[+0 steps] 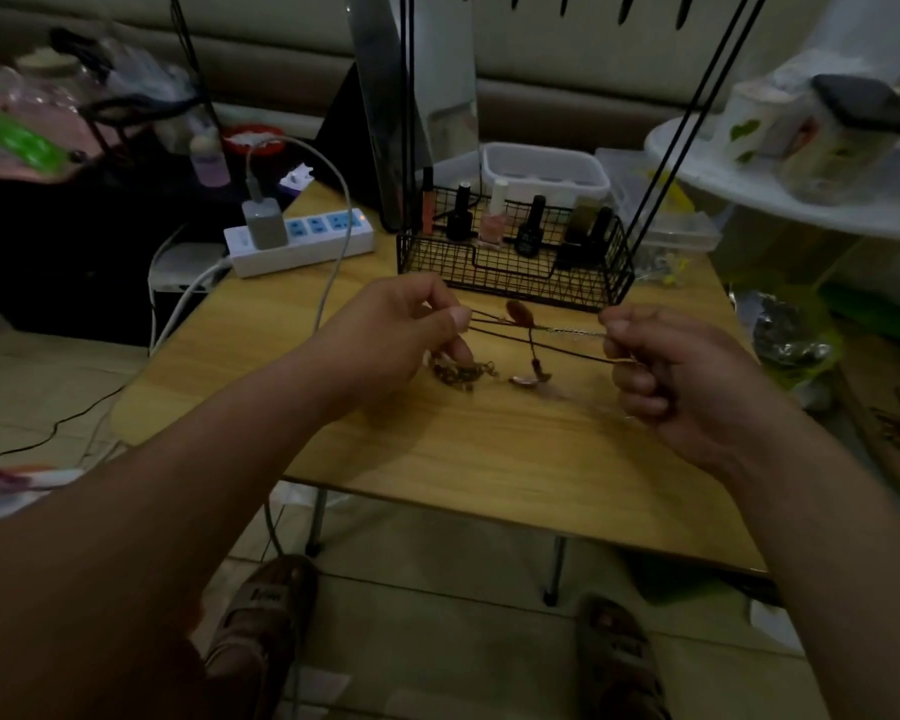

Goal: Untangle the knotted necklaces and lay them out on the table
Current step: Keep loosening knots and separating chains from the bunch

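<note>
Fingers (455, 318) of my left hand (401, 330) and right hand (681, 376) are curled, pinching the necklaces (533, 341), which stretch taut between them just above the counter (489, 459). Light, limp and snag-prone, I judge; best pinched on the strands, not the pendant (520, 311).

On the table (489, 459) we find the basket (489, 262) at the back with bottles (531, 226) in it, a tub (544, 171) behind it, the power strip (323, 246) to its left, and the necklaces (520, 312) in front of it, between our left hand (396, 330) and right hand (681, 376).
</note>
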Motion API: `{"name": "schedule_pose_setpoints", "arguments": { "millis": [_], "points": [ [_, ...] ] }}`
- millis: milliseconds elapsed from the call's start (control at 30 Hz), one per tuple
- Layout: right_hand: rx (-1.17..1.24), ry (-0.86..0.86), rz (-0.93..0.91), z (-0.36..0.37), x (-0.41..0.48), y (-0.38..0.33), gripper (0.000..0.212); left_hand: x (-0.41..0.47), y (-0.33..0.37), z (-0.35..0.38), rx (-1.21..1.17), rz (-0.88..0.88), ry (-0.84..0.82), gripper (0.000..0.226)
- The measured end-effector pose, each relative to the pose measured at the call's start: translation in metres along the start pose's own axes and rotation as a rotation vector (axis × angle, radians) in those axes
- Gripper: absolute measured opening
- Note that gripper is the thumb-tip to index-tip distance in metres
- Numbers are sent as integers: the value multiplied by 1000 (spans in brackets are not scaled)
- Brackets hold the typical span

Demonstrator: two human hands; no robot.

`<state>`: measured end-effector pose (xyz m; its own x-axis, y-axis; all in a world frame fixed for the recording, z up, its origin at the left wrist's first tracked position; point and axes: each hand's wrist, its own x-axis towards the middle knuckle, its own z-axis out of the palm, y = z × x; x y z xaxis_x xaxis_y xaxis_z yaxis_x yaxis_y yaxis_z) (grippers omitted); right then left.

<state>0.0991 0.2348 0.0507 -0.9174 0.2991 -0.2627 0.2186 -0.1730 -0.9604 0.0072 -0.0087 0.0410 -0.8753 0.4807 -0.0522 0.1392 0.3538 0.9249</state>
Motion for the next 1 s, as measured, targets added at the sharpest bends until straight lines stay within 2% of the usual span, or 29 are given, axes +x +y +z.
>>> {"name": "schedule_pose_setpoints", "arguments": {
  "millis": [200, 367, 467, 700, 800, 1000],
  "points": [
    [-410, -24, -11, -15, 2, 0, 9, 11, 4, -2, 96, 114, 190, 18],
    [-635, -9, -15, -17, 0, -4, 26, 15, 11, -9, 6, 173, 239, 17],
    [-766, 25, -35, -17, -2, -3, 29, 14, 15, -14, -73, 211, 233, 21],
    [-831, -143, -81, 3, -5, 3, 10, 6, 18, -18, -86, 258, 95, 19],
    [-807, -216, -161, 19, -10, 3, 8, 1, 22, -19, -82, 280, 57, 21],
    [-707, -148, -273, 33, -8, -3, 10, -7, 40, -32, -37, 389, 17, 19]
  ]
}}
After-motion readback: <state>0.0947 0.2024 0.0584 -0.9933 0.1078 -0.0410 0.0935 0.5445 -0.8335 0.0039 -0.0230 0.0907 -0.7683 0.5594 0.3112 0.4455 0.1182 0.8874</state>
